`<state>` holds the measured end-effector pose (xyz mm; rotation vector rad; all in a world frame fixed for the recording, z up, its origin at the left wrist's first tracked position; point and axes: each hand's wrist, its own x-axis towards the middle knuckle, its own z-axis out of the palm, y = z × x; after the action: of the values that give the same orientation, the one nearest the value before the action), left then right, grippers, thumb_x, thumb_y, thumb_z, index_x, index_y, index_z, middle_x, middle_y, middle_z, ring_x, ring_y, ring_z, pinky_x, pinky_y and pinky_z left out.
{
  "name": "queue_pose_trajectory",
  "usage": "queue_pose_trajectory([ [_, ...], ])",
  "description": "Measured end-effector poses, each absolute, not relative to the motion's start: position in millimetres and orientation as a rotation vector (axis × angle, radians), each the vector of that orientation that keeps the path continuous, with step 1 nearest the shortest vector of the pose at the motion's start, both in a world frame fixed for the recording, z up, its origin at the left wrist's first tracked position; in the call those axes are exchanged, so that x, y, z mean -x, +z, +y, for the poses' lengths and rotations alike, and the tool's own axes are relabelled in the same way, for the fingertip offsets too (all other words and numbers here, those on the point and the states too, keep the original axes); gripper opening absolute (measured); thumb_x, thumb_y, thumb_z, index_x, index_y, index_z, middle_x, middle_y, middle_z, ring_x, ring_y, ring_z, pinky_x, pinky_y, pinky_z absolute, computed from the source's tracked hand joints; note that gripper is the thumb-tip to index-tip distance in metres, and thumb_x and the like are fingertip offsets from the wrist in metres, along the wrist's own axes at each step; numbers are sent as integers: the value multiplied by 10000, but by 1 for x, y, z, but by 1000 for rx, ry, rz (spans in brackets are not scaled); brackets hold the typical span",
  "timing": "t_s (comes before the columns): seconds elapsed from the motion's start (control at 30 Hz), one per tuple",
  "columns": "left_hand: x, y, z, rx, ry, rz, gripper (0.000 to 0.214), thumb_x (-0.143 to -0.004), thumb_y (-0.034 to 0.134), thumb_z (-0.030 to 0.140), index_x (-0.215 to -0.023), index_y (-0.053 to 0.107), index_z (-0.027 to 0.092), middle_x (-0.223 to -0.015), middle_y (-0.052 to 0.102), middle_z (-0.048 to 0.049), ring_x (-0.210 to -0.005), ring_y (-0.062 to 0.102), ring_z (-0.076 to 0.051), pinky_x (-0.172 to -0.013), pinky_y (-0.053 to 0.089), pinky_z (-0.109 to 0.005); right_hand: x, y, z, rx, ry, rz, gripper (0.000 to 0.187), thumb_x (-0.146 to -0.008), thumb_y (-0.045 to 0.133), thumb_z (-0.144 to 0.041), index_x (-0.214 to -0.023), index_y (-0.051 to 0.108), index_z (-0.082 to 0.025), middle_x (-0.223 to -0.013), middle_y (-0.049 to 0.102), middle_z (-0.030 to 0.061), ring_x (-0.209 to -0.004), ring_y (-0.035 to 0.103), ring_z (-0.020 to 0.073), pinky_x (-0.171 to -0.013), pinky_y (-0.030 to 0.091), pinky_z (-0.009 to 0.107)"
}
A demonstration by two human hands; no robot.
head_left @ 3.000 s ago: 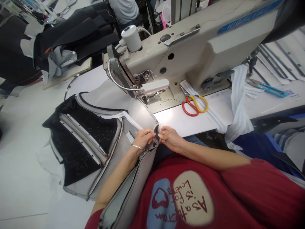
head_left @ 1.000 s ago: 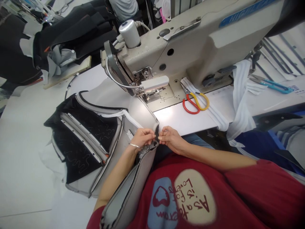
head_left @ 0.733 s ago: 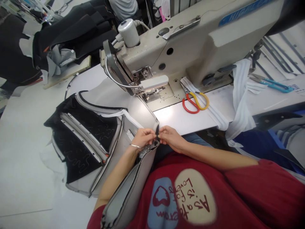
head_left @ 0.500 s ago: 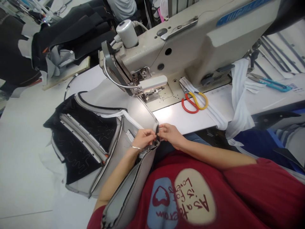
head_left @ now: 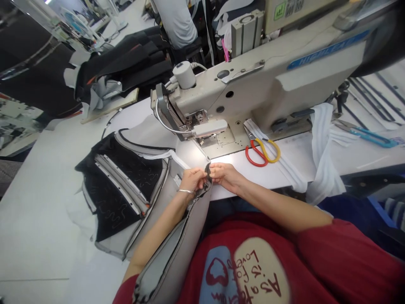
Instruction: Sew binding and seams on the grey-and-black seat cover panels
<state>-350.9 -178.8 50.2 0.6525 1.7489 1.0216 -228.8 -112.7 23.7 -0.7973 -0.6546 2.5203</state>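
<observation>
Both hands pinch the edge of a sewn seat cover (head_left: 198,211), grey with black seams, at the table's front edge. My left hand (head_left: 193,179) is closed on the seam from the left, a bracelet on its wrist. From the right, my right hand (head_left: 225,175) grips the same dark edge, its fingertips close to the left ones. The cover's black panel (head_left: 123,202), with pale strips along it, is spread over the table to the left. Just beyond my hands is the needle area of a sewing machine (head_left: 253,93), with the cover's grey fabric beside it.
Scissors (head_left: 262,150) with red and yellow handles lie right of my hands on a white strip. A white fabric band (head_left: 322,147) hangs over the table edge. Blue snips (head_left: 367,133) lie farther right. Dark fabric pieces (head_left: 126,63) are piled behind; a seated person (head_left: 177,23) is beyond.
The view has tilted up, so the machine and the far background sit lower in it. Both hands still hold the cover's edge, slightly raised from the lap.
</observation>
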Motion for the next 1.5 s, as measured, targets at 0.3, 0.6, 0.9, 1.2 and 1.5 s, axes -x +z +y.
queue_pose_trajectory([
  [0.3, 349, 40, -180, -635, 999, 1710, 166, -590, 567, 265, -517, 536, 120, -391, 503, 28, -263, 337, -38, -259, 191, -165, 223, 8, -114, 765, 2561, -532, 352, -478, 656, -45, -773, 491, -142, -548, 527, -38, -473, 482, 74, -494, 370, 217],
  [0.6, 351, 37, -183, -715, 954, 1728, 203, -615, 578, 308, -538, 541, 123, -388, 491, 32, -278, 342, -37, -280, 201, -161, 220, 3, -117, 740, 2570, -539, 339, -502, 657, -58, -777, 482, -151, -610, 530, -27, -525, 499, 77, -522, 383, 221],
  [0.9, 335, 39, -219, -1151, 789, 1730, 205, -727, 480, 285, -576, 513, 149, -487, 459, 35, -363, 409, -52, -406, 306, -184, 221, 10, -124, 961, 2433, -1151, 169, -574, 532, -102, -687, 432, -179, -446, 417, -89, -405, 417, 59, -404, 264, 175],
  [1.2, 319, 41, -244, -1843, 461, 1747, 195, -760, 392, 161, -594, 494, 169, -593, 466, -18, -570, 428, -117, -559, 328, -232, 241, 9, -105, 837, 2027, -1627, 60, -653, 489, -222, -673, 486, -165, -543, 453, -57, -473, 388, 57, -452, 285, 187],
  [1.5, 344, 54, -212, -1567, 683, 2259, 208, -800, 399, 351, -696, 461, 182, -592, 460, 18, -574, 448, -111, -583, 347, -223, 248, 17, -106, 697, 2101, -1672, 56, -649, 474, -218, -671, 462, -167, -502, 443, -66, -464, 402, 67, -452, 302, 190],
])
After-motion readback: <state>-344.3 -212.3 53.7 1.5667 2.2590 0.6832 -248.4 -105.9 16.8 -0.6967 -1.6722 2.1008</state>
